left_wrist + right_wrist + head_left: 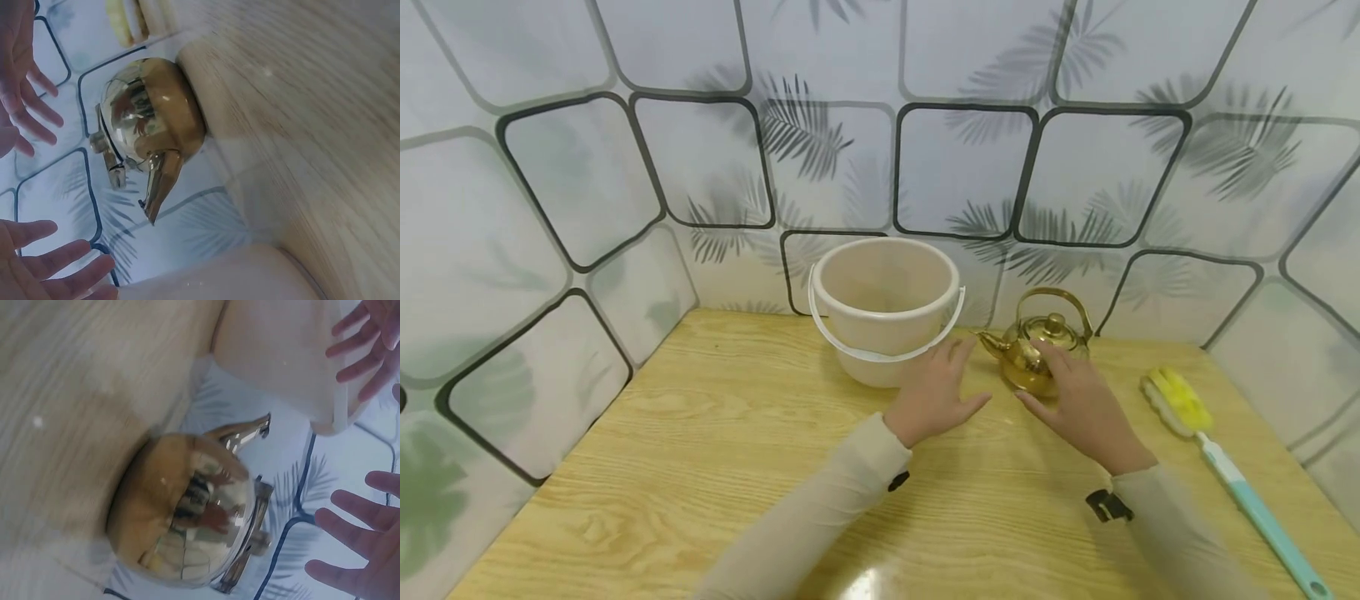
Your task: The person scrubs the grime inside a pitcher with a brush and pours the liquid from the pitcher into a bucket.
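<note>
A shiny brass-coloured kettle with an arched handle stands on the wooden table, its spout pointing left. My left hand is held left of the kettle, in front of the cream bucket, fingers spread and holding nothing. On the kettle's near right side, my right hand has its fingers extended and partly covers the body in the head view. Both wrist views show gaps between the kettle and the hands. The bucket's white handle hangs down across its front.
A long-handled brush with a yellow and white head and a teal handle lies along the right side of the wooden table. Patterned walls with leaf and frame prints enclose the back and both sides.
</note>
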Tool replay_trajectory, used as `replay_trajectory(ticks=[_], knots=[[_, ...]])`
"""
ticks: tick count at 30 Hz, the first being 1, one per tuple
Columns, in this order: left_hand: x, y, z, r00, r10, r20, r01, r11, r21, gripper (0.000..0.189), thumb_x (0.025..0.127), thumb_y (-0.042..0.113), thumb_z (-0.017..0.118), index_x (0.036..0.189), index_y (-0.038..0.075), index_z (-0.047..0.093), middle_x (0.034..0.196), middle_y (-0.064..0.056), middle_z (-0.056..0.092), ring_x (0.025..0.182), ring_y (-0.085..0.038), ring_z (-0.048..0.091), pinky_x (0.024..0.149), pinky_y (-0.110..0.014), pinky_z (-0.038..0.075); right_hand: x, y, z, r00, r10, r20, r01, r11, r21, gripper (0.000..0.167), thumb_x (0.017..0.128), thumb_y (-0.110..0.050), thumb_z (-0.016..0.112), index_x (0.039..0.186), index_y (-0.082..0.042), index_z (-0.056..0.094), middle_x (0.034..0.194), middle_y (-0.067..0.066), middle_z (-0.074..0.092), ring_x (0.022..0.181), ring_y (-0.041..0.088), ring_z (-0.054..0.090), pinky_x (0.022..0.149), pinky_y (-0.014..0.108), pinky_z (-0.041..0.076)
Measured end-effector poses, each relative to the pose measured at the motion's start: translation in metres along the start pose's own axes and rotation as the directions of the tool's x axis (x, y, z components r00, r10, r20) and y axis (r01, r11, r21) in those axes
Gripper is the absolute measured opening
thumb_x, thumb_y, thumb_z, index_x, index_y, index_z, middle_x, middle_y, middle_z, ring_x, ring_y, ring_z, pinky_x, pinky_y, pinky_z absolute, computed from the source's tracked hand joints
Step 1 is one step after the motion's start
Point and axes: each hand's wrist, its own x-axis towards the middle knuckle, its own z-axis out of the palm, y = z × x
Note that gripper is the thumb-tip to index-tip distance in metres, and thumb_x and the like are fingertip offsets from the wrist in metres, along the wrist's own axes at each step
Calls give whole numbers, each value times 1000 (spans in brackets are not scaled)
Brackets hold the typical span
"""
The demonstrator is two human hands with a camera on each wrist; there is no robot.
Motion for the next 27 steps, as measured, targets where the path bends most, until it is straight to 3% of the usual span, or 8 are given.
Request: replay_trajectory(ticks=[5,9,12,19,24,27], knots=[[16,7,9,995,-53,79,55,998,-25,78,84,53,59,143,7,35,130,-10,54,117,-22,55,100,-34,43,3,18,-3,998,57,8,-57,998,-18,71,75,-21,75,132,6,43,124,28,54,107,47,54,91,58,43],[29,12,17,981,-111,160,122,991,-62,79,85,53,58,144,8,33,138,-12,49,119,-25,54,99,-39,44,6,37,-4,993,114,9,-114,993,6,68,78,-20,73,131,9,43,124,31,53,108,49,53,91,59,42],[39,17,23,968,-149,203,163,985,-56,81,85,58,55,146,12,30,143,-10,44,118,-27,55,95,-41,47,8,52,-5,980,192,51,-195,979,60,69,80,-22,72,134,9,40,127,33,49,112,50,49,93,60,39],[57,28,32,939,-189,288,225,969,-99,87,85,59,54,150,14,17,148,-11,38,118,-29,56,91,-39,50,6,88,-6,913,350,211,-379,918,118,85,86,-37,65,145,5,22,139,35,36,122,53,37,98,65,30],[68,31,43,921,-220,323,275,952,-135,90,85,58,55,151,14,12,151,-12,31,118,-30,56,91,-38,50,5,106,-2,874,394,284,-449,879,162,91,86,-40,64,147,6,14,139,36,33,122,54,37,96,67,30],[72,30,49,912,-239,334,306,938,-163,91,84,57,57,151,14,12,151,-13,31,112,-30,59,90,-37,51,5,115,1,835,408,370,-492,854,168,97,85,-44,64,148,4,8,143,35,28,124,53,36,96,67,30]])
